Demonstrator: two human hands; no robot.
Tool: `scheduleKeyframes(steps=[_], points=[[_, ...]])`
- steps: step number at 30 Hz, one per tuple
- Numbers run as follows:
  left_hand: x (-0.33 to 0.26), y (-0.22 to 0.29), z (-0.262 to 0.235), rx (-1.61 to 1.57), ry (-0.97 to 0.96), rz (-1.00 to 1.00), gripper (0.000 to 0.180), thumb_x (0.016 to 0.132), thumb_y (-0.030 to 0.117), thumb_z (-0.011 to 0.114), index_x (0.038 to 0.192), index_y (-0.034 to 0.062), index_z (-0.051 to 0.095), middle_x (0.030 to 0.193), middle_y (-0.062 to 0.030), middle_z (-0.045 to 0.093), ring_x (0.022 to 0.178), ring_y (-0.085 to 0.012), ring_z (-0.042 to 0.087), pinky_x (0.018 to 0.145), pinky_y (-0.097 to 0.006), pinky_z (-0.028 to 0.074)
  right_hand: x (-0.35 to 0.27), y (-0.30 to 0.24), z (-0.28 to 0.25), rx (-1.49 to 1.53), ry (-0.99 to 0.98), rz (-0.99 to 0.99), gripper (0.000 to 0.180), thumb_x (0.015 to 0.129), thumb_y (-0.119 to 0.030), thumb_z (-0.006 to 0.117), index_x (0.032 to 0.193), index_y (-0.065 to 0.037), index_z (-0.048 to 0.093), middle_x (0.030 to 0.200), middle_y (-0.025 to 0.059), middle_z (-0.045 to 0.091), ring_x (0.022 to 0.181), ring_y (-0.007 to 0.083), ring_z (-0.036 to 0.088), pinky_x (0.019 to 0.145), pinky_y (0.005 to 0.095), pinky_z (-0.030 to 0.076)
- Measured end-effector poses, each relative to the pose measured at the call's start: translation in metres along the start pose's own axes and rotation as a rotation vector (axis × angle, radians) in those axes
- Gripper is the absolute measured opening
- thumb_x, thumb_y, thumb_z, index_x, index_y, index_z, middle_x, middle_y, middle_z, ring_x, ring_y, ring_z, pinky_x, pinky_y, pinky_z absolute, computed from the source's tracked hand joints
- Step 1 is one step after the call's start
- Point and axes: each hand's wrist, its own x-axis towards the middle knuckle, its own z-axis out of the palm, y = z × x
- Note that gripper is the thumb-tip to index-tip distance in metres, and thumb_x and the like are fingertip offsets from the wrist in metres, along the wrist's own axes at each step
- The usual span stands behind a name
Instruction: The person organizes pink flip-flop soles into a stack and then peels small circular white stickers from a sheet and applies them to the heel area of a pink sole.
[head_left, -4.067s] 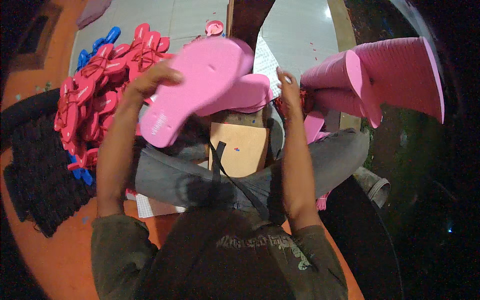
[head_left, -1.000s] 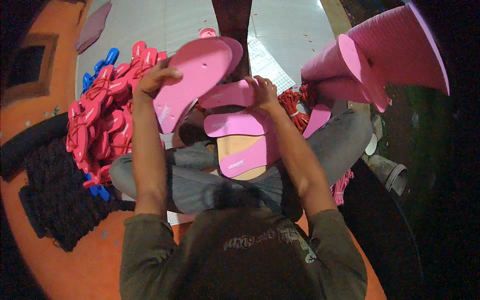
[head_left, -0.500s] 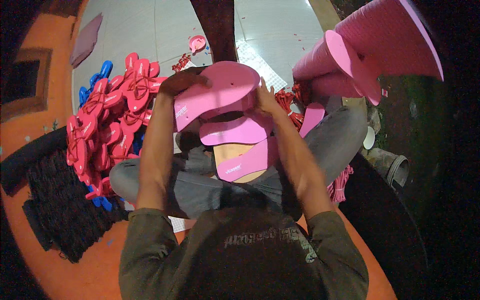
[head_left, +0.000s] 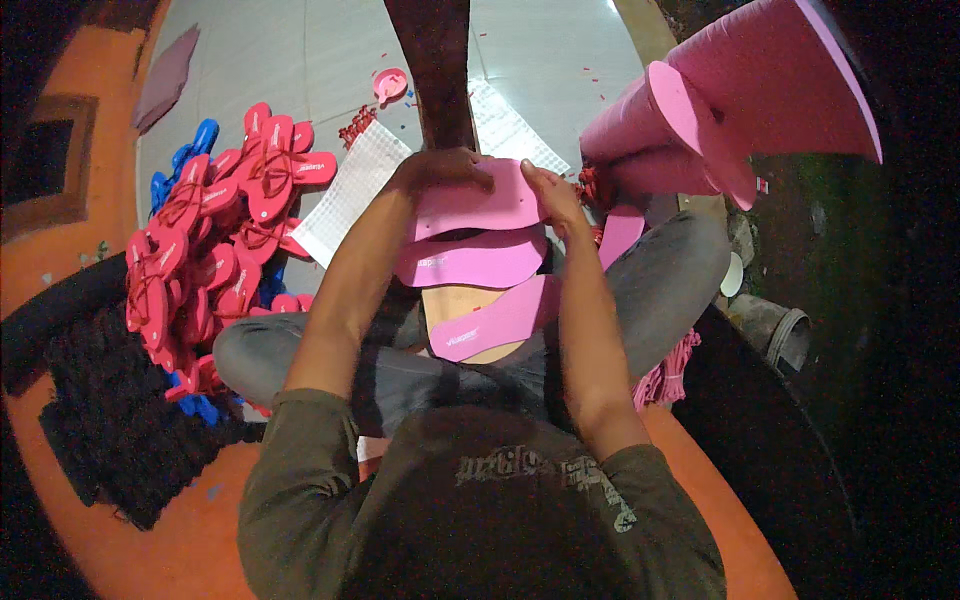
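Observation:
Between my hands is a pink sandal sole [head_left: 478,205] with small holes in it, held crosswise over my lap. My left hand [head_left: 448,168] is closed on its far left part, with the fingers partly hidden. My right hand [head_left: 555,197] grips the right end, thumb on top. Just nearer to me lies a second pink sole [head_left: 472,260] with pale lettering. Closer still, a third pink sole [head_left: 498,318] rests slantwise on a light wooden board [head_left: 447,300] between my crossed legs.
A heap of finished red-pink flip-flops [head_left: 215,265], some blue, lies left. Tall stacks of pink soles [head_left: 640,120] stand far right. A dark post [head_left: 432,70] rises ahead, beside white textured sheets [head_left: 355,180]. Pink strap bundles [head_left: 665,375] sit by my right thigh.
The sole in my hands has turned from a slant to nearly level across. My left hand has moved right and the right hand slightly right, uncovering the white sheet on the left.

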Motion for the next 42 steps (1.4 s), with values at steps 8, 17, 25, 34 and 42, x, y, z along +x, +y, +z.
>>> scheduleKeyframes(steps=[8, 17, 25, 34, 42], points=[[-0.045, -0.031, -0.007, 0.046, 0.692, 0.44, 0.032, 0.076, 0.026, 0.057, 0.098, 0.003, 0.059, 0.095, -0.0097, 0.061, 0.08, -0.0178, 0.058, 0.076, -0.032, 0.045, -0.041, -0.045, 0.0, -0.139, -0.032, 0.141, 0.088, 0.067, -0.061, 0.06, 0.113, 0.012, 0.046, 0.108, 0.0256, 0.053, 0.098, 0.0306, 0.054, 0.083, 0.036, 0.043], [-0.051, -0.135, 0.023, -0.947, 1.029, -0.236, 0.072, 0.079, 0.065, 0.034, 0.11, 0.0017, 0.052, 0.098, -0.0092, 0.058, 0.078, -0.0195, 0.057, 0.062, -0.032, 0.044, -0.014, -0.007, -0.004, -0.195, 0.148, 0.087, 0.078, 0.076, -0.061, 0.047, 0.102, 0.012, 0.054, 0.102, 0.0263, 0.056, 0.099, 0.032, 0.054, 0.083, 0.0397, 0.04], [-0.087, -0.183, 0.056, 0.544, 0.308, -0.336, 0.037, 0.072, 0.036, 0.057, 0.086, 0.0031, 0.063, 0.09, -0.0154, 0.062, 0.081, -0.0289, 0.06, 0.069, -0.037, 0.047, -0.075, 0.05, -0.036, -1.071, -0.011, 0.151, 0.03, 0.073, -0.026, 0.056, 0.085, 0.0, 0.063, 0.092, 0.0218, 0.06, 0.085, 0.0315, 0.059, 0.071, 0.04, 0.046], [-0.089, -0.114, 0.161, 0.942, -0.09, -0.278, 0.038, 0.059, 0.042, 0.07, 0.071, 0.0058, 0.066, 0.073, -0.0108, 0.064, 0.069, -0.0277, 0.062, 0.057, -0.038, 0.047, -0.119, -0.005, -0.02, -0.978, -0.661, 0.318, 0.016, 0.064, -0.016, 0.069, 0.071, -0.002, 0.065, 0.063, 0.0057, 0.063, 0.055, 0.0146, 0.058, 0.05, 0.0307, 0.045], [-0.114, -0.1, 0.086, 0.352, 0.147, -0.342, 0.039, 0.067, 0.043, 0.067, 0.075, 0.005, 0.061, 0.069, -0.0092, 0.061, 0.063, -0.0201, 0.057, 0.059, -0.033, 0.044, -0.099, -0.004, -0.04, -0.646, -0.346, 0.167, 0.02, 0.07, -0.019, 0.069, 0.074, -0.001, 0.061, 0.055, 0.001, 0.053, 0.045, 0.0086, 0.044, 0.042, 0.0264, 0.033]])
